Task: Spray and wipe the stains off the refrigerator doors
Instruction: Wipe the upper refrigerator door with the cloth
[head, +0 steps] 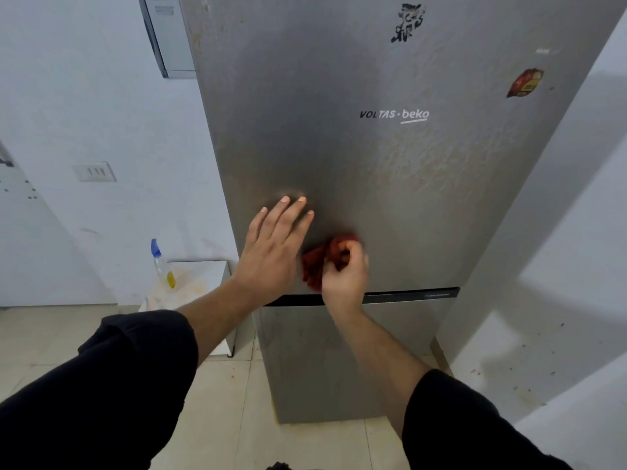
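A home kitchen corner. A steel refrigerator [356, 164] stands on tiled floor [220, 401]. Left of it, a wall switch plate [95, 172].

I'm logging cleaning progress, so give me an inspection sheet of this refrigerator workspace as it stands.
Surface: upper refrigerator door smeared, streaky patches below the Voltas Beko logo; lower door dull, faintly marked.
Job's things: red cloth bunched against the upper door; spray bottle with blue nozzle standing on a small white stand to the left.
Clutter: torn black sticker and red sticker on the door.
Hands: left hand flat on the door, fingers spread; right hand gripping the cloth.
Cables: nothing seen.
Surroundings: white walls, wall switch plate, tiled floor.
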